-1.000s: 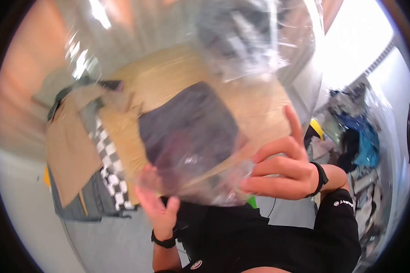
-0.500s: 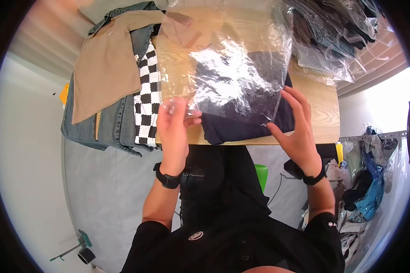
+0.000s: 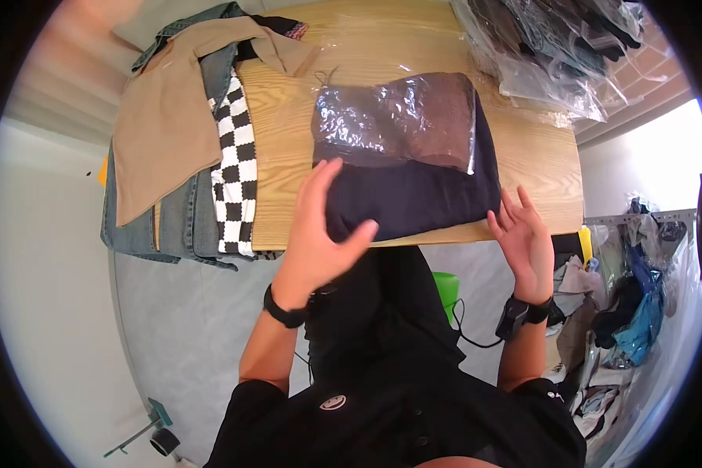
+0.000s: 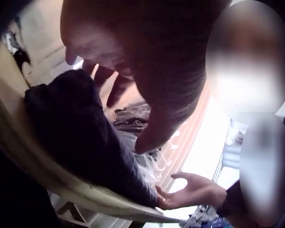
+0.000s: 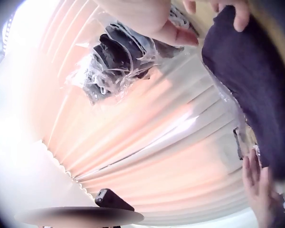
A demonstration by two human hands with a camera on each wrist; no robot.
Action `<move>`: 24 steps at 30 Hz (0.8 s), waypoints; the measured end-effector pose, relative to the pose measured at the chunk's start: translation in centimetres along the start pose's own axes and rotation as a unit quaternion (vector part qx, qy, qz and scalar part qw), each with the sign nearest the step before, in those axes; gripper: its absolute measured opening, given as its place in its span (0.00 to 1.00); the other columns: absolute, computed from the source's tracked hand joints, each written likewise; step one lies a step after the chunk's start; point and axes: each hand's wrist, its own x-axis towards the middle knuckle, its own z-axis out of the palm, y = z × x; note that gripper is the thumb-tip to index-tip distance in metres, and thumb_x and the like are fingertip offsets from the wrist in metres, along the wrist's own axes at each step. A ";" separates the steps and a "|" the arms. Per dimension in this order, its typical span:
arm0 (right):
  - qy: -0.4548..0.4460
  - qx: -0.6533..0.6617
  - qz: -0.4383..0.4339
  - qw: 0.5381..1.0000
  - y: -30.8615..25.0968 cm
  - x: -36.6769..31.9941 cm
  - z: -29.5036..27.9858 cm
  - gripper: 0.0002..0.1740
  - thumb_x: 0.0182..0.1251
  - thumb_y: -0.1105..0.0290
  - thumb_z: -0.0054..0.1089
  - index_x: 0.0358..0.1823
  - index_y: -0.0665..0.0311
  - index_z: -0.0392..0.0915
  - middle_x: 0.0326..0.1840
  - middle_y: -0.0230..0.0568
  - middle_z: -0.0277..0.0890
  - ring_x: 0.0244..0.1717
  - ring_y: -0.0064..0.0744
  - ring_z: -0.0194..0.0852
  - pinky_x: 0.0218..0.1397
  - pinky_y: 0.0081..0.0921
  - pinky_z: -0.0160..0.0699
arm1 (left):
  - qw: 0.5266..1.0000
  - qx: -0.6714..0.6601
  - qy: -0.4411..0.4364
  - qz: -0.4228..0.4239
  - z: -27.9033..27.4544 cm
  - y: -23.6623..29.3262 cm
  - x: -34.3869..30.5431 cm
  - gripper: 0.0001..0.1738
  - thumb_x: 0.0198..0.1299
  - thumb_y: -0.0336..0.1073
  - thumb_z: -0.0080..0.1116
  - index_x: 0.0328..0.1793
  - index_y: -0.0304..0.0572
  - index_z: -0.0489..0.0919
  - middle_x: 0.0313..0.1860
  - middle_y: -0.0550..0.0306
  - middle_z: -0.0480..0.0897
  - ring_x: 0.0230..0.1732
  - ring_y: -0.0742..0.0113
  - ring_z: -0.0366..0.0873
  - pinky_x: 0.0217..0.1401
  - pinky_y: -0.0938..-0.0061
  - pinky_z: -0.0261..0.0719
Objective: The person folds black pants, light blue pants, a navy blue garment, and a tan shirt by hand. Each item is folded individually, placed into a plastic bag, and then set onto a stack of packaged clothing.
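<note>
A folded dark navy garment [image 3: 413,199] lies at the table's front edge, with a clear plastic bag [image 3: 359,117] flat over its back part. The left hand [image 3: 320,234] is over the garment's left front corner, thumb and fingers spread, holding nothing. At the right front corner the right hand [image 3: 526,242] has its fingertips by the fabric, palm turned up. In the left wrist view the left hand [image 4: 147,61] hangs above the garment [image 4: 80,133], and the right hand [image 4: 192,192] is at its far end. The right wrist view shows the garment [image 5: 251,80] between both hands.
On the table's left lie a tan top [image 3: 171,117], jeans [image 3: 132,230] and a black-and-white checked cloth [image 3: 236,171]. Bagged clothes [image 3: 554,47] are piled at the back right. More bagged clothes [image 3: 639,312] stand right of the table, and a green stool [image 3: 446,288] is below it.
The clear bag, earlier held up between both hands, now lies on the garment. Both hands have let it go and moved lower, toward the garment's front corners.
</note>
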 end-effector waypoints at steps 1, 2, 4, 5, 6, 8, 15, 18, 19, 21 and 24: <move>-0.018 0.021 0.017 0.999 -0.1 0.1 -0.1 0.36 0.61 0.77 0.53 0.71 0.68 0.51 0.70 0.50 0.53 0.70 0.38 0.52 0.69 0.46 0.55 | 0.973 0.214 -0.054 0.074 0.4 1.0 -0.2 0.36 0.48 0.37 0.66 0.65 0.40 0.66 0.66 0.47 0.67 0.70 0.53 0.59 0.73 0.56 0.53; -0.013 0.022 0.016 1.000 0.1 -0.2 0.2 0.36 0.61 0.77 0.53 0.71 0.68 0.51 0.70 0.50 0.53 0.70 0.38 0.52 0.69 0.46 0.55 | 0.892 0.415 -0.106 0.146 0.8 1.5 -0.3 0.36 0.46 0.38 0.67 0.64 0.42 0.68 0.66 0.48 0.67 0.70 0.50 0.59 0.73 0.55 0.52; 0.037 -0.023 -0.050 0.998 0.8 -0.7 1.3 0.31 0.62 0.76 0.51 0.68 0.67 0.55 0.67 0.47 0.57 0.67 0.36 0.55 0.68 0.44 0.56 | 0.890 0.410 -0.130 0.150 1.8 0.5 -0.7 0.34 0.43 0.36 0.68 0.60 0.44 0.71 0.65 0.51 0.67 0.68 0.48 0.60 0.72 0.51 0.52; 0.038 -0.022 -0.050 0.998 1.3 -0.9 1.1 0.31 0.62 0.76 0.51 0.68 0.67 0.55 0.67 0.47 0.57 0.67 0.36 0.55 0.68 0.44 0.56 | 0.880 0.429 -0.147 0.140 2.0 -0.1 -0.7 0.34 0.42 0.34 0.68 0.60 0.44 0.72 0.65 0.51 0.67 0.68 0.49 0.60 0.71 0.51 0.54; 0.094 -0.020 -0.104 0.990 2.2 -1.2 0.3 0.28 0.62 0.77 0.50 0.65 0.67 0.58 0.66 0.47 0.60 0.65 0.36 0.59 0.66 0.42 0.60 | 0.869 0.449 -0.164 0.131 2.1 -0.3 -0.6 0.34 0.41 0.32 0.69 0.59 0.44 0.72 0.64 0.51 0.67 0.67 0.49 0.60 0.70 0.52 0.56; 0.154 -0.015 -0.159 0.975 4.4 -1.8 -2.4 0.25 0.63 0.77 0.49 0.63 0.67 0.61 0.64 0.47 0.62 0.62 0.36 0.64 0.64 0.40 0.64 | 0.873 0.433 -0.166 0.150 1.6 -0.4 0.0 0.34 0.39 0.29 0.69 0.58 0.43 0.72 0.60 0.51 0.71 0.63 0.52 0.66 0.64 0.58 0.65; -0.134 -0.003 0.211 0.968 6.7 -6.1 1.2 0.15 0.67 0.76 0.46 0.54 0.66 0.70 0.56 0.45 0.72 0.52 0.38 0.74 0.57 0.33 0.74 | 0.936 0.286 -0.141 0.147 3.0 2.0 -0.2 0.26 0.41 0.30 0.65 0.51 0.42 0.77 0.39 0.48 0.83 0.35 0.51 0.82 0.36 0.67 0.81; -0.172 0.197 0.128 0.957 8.4 -5.1 1.5 0.15 0.69 0.73 0.46 0.55 0.66 0.70 0.57 0.43 0.71 0.57 0.38 0.70 0.63 0.34 0.68 | 0.950 0.218 -0.179 0.136 4.2 5.1 -0.9 0.26 0.41 0.30 0.65 0.51 0.38 0.76 0.39 0.48 0.83 0.36 0.52 0.83 0.37 0.68 0.81; -0.158 0.194 0.114 0.962 8.9 -4.5 1.3 0.17 0.70 0.69 0.44 0.59 0.65 0.68 0.59 0.40 0.70 0.60 0.35 0.67 0.67 0.35 0.62 | 0.950 0.204 -0.197 0.130 4.7 6.2 -1.2 0.25 0.41 0.31 0.66 0.51 0.37 0.76 0.40 0.48 0.83 0.37 0.53 0.83 0.38 0.68 0.81; -0.194 0.088 0.044 0.976 10.2 -4.4 -1.8 0.21 0.72 0.62 0.42 0.62 0.63 0.65 0.62 0.39 0.67 0.62 0.32 0.65 0.69 0.34 0.59 | 0.944 0.178 -0.244 0.130 5.6 8.0 -2.0 0.25 0.42 0.33 0.66 0.50 0.35 0.76 0.41 0.49 0.83 0.38 0.54 0.83 0.39 0.69 0.82; -0.273 -0.231 -0.042 0.933 10.5 -4.7 -4.1 0.27 0.73 0.58 0.39 0.68 0.63 0.59 0.72 0.40 0.56 0.70 0.36 0.56 0.74 0.34 0.51 | 0.933 0.080 -0.340 0.090 7.8 8.8 -3.1 0.24 0.51 0.36 0.63 0.54 0.35 0.74 0.44 0.49 0.82 0.40 0.55 0.83 0.42 0.70 0.82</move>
